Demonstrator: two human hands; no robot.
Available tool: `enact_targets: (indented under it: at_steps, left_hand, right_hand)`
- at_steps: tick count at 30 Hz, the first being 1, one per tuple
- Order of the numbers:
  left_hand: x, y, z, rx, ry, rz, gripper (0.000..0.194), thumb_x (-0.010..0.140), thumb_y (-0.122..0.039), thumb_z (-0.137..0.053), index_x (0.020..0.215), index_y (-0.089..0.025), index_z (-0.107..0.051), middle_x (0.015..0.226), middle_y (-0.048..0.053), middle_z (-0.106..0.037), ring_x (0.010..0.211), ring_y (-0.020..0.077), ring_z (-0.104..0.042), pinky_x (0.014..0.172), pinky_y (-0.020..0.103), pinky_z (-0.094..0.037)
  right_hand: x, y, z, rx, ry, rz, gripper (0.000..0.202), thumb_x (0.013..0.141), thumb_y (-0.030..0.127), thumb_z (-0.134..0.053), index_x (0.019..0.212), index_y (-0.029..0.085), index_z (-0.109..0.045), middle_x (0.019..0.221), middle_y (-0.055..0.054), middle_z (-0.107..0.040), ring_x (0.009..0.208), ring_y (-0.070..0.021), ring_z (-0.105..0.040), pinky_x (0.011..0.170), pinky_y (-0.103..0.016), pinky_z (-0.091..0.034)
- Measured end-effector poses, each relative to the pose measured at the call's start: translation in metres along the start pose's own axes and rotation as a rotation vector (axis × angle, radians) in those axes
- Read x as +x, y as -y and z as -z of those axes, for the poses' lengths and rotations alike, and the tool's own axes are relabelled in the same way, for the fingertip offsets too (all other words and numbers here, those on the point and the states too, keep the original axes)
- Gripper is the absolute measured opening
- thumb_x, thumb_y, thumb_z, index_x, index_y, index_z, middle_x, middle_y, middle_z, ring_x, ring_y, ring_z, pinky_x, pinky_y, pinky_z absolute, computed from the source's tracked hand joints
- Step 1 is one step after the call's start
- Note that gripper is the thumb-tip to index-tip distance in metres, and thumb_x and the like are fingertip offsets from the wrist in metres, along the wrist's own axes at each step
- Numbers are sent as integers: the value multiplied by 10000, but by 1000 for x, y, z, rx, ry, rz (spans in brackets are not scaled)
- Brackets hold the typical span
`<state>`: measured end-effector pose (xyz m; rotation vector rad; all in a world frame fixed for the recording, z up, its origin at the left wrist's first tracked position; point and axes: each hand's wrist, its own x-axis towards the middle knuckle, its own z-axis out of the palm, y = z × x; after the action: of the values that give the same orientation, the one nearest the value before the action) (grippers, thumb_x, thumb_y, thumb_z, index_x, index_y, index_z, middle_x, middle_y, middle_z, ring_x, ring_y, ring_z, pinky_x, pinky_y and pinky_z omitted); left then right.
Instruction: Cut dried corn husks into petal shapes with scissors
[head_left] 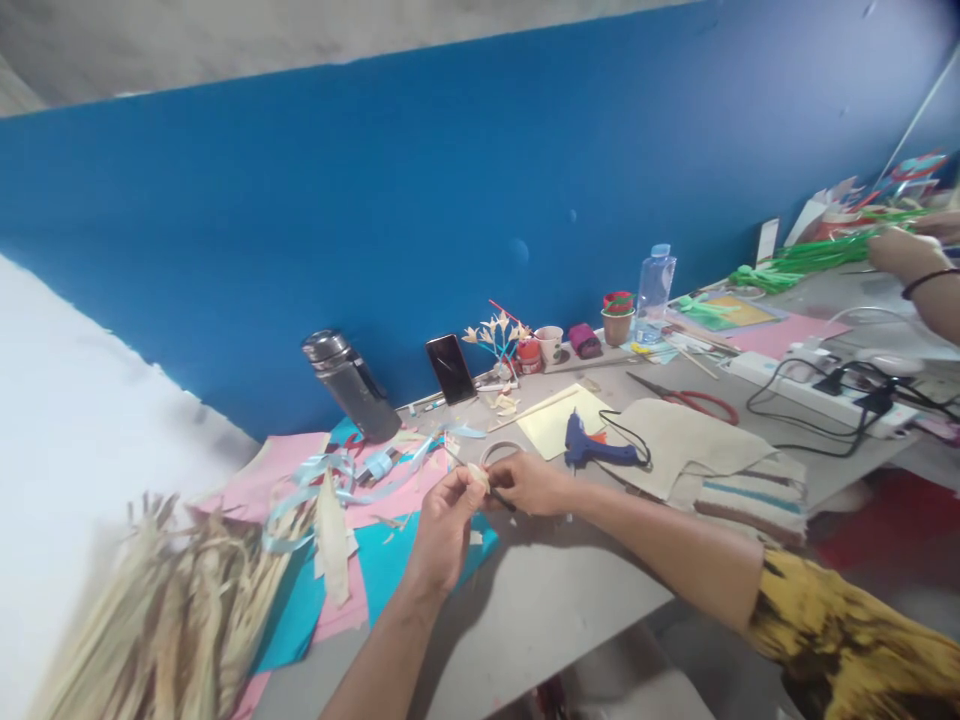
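My left hand (pixel 448 525) is closed, its thumb and index finger pinching a small pale husk piece (pixel 477 478). Touching the same piece from the right, my right hand (pixel 529 483) has its fingers pressed together, and a thin dark stick (pixel 501 499) shows beneath them. A roll of tape (pixel 501 448) lies just behind my hands. Blue and pink paper sheets (pixel 382 565) lie under and left of my left hand, with a long pale husk strip (pixel 332 540) on them. The blue glue gun (pixel 604 447) rests right of my right hand, beside a yellow sheet (pixel 559 420).
Dried husks (pixel 202 620) fill the lower left. A dark flask (pixel 352 385), a phone (pixel 451 368), husk flowers (pixel 496 335) and a bottle (pixel 655 290) stand along the wall. Red-handled scissors (pixel 697 400) and a power strip (pixel 817 395) lie right; another person's hands (pixel 904 255) hold green strands.
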<state>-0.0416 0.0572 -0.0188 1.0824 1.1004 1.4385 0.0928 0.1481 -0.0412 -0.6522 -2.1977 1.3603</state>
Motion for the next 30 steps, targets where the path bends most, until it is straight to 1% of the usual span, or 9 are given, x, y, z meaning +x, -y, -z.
enact_targets:
  at_steps: [3, 7, 9, 12, 15, 17, 21, 25, 30]
  left_hand:
    - [-1, -1, -1, 21, -3, -35, 282, 754, -358, -747, 620, -176, -578, 804, 32, -595, 842, 181, -560, 787, 285, -455]
    - [0, 1, -1, 14, -60, -32, 270, 737, -367, -762, 611, -184, -609, 896, 60, -657, 1044, 232, -573, 911, 322, -442]
    - [1, 3, -1, -32, -74, -10, 242, 731, -369, -768, 653, -184, -632, 971, 68, -674, 1081, 243, -576, 926, 345, -448]
    - [1, 5, -1, -79, -54, 17, 213, 739, -356, -767, 710, -183, -646, 991, 67, -678, 1074, 243, -587, 901, 357, -469]
    - [2, 7, 0, -113, -41, 29, 215, 732, -354, -775, 718, -179, -651, 969, 56, -673, 1003, 223, -604, 830, 327, -489]
    - [3, 8, 1, -155, -38, 49, 228, 717, -354, -788, 695, -171, -654, 939, 49, -667, 924, 196, -607, 756, 292, -489]
    - [5, 9, 4, -238, -22, 85, 230, 686, -342, -816, 690, -161, -675, 895, 47, -659, 753, 140, -571, 627, 247, -447]
    - [4, 7, 3, -289, -5, 87, 238, 693, -345, -819, 694, -148, -685, 894, 40, -648, 650, 96, -530, 615, 241, -431]
    - [3, 7, 4, -321, -15, 108, 246, 674, -333, -836, 715, -136, -696, 943, 41, -643, 631, 88, -536, 611, 245, -422]
  right_hand:
    - [3, -4, 4, 58, 51, 19, 278, 761, 359, -656, 608, 169, -524, 578, 57, -396, 548, -85, -331, 497, -221, -260]
    - [7, -13, 5, 146, 118, 78, 300, 754, 416, -683, 657, 166, -549, 616, 60, -394, 571, -86, -345, 512, -217, -276]
    - [8, -18, 2, 120, 50, 90, 306, 752, 381, -674, 610, 165, -510, 601, 62, -373, 567, -84, -338, 510, -217, -264]
    - [9, -21, -6, 8, -147, 113, 290, 717, 227, -623, 533, 171, -406, 578, 61, -346, 571, -81, -332, 517, -218, -243]
    - [9, -21, -11, -29, -208, 117, 284, 684, 170, -602, 514, 172, -374, 557, 63, -331, 565, -79, -327, 511, -218, -227]
    - [8, -20, -11, 15, -162, 113, 325, 709, 235, -646, 503, 167, -404, 543, 63, -333, 548, -77, -321, 498, -219, -225]
    - [6, -19, -6, 123, -10, 57, 348, 736, 403, -714, 558, 146, -560, 530, 53, -421, 520, -80, -356, 474, -217, -253]
    - [5, -17, 0, 147, 70, 8, 322, 773, 432, -699, 649, 138, -655, 537, 42, -474, 504, -84, -399, 459, -208, -283]
    - [3, -13, 6, 99, 154, 30, 313, 835, 442, -644, 789, 140, -709, 626, 10, -562, 554, -102, -493, 495, -205, -360]
